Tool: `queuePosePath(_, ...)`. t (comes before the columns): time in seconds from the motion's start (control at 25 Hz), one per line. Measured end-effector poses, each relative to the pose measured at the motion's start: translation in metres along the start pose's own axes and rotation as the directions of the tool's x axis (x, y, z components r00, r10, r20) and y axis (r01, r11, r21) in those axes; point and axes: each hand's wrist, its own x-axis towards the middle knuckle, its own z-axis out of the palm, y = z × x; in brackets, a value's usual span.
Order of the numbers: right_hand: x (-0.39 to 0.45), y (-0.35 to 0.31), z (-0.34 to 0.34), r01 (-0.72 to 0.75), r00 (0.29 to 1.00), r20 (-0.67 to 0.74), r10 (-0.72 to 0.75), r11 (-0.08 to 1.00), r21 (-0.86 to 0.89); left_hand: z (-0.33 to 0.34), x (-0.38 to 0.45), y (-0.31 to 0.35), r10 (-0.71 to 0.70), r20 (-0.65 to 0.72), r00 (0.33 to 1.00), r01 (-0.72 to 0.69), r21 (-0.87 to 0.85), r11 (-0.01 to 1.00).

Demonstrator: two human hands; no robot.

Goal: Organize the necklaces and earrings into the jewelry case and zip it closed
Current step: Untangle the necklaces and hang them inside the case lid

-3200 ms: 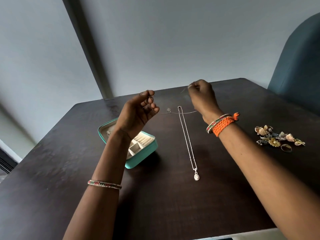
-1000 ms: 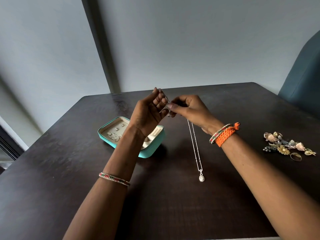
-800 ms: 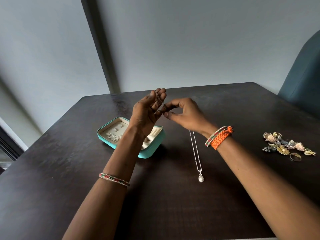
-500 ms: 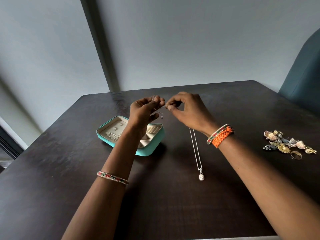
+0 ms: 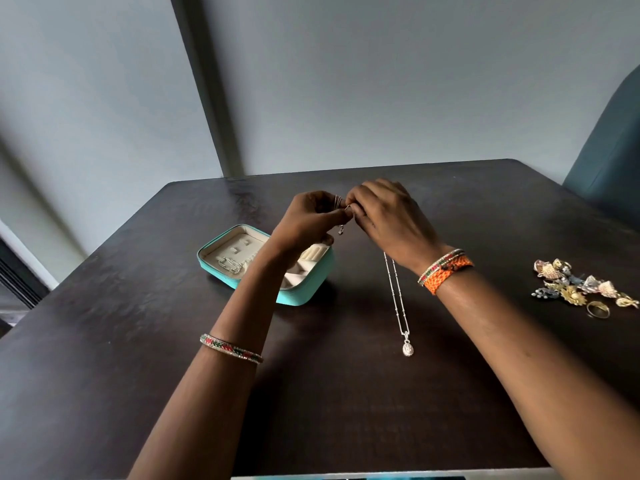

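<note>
Two hands meet above the far middle of the dark wooden table [image 5: 346, 393], raised off it. From my feed the left hand [image 5: 308, 220] has its fingers curled, with loops of a thin silver chain [image 5: 338, 201] wound over them; a tiny pendant hangs below, between the hands. The right hand [image 5: 391, 216] pinches the same chain at the left fingertips. Both grips are closed on that chain.

Under the left wrist sits the teal jewelry case [image 5: 298, 292], lid open, cream lining showing. One silver piece lies in its left half [image 5: 230, 265]; I cannot tell what kind. The left forearm hides part of the divided right half.

A second necklace [image 5: 398, 306] lies stretched straight on the table just right of the case, its oval pendant [image 5: 407, 349] at the near end and its far end hidden beneath the right wrist.

Well apart, toward the right edge: a cluster of gold and pale earrings [image 5: 581, 282] with a gold ring [image 5: 598, 309] beside it.

Table surface is matte, dark brown, visibly grained. Behind it is a plain grey wall [image 5: 381, 81] with a dark vertical strip [image 5: 204, 81]. A blue-grey chair back [image 5: 613, 161] stands at the far right corner.
</note>
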Motion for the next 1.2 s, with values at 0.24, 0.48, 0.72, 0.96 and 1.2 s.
queuePosePath(0.24, 0.0, 0.001, -0.002, -0.015, 1.0, -0.014, 0.016, 0.996, 0.088, -0.001, -0.002, 0.003, -0.019, 0.088, 0.996, 0.017, 0.018, 1.0)
queuePosePath(0.48, 0.009, -0.015, -0.003, -0.203, 0.964, -0.041, 0.263, 0.827, 0.525, -0.004, 0.0, 0.002, 0.019, 0.063, 0.998, -0.01, -0.137, 0.991)
queuePosePath(0.72, 0.015, -0.023, -0.004, -0.578, 0.718, 0.535, 0.445, -0.047, 0.815, 0.003, 0.001, 0.002, 0.023, -0.175, 0.984, -0.062, -0.223, 0.973)
queuePosePath(0.96, 0.008, -0.022, -0.003, -0.625, 0.66, 0.558, 0.503, -0.044, 0.779, -0.006, -0.002, 0.006, -0.026, -0.014, 1.0, 0.02, -0.327, 0.945)
queuePosePath(1.2, 0.009, -0.021, -0.01, -0.614, 0.665, 0.57, 0.483, -0.082, 0.785, 0.004, -0.003, 0.013, -0.018, -0.058, 0.998, -0.001, -0.315, 0.949)
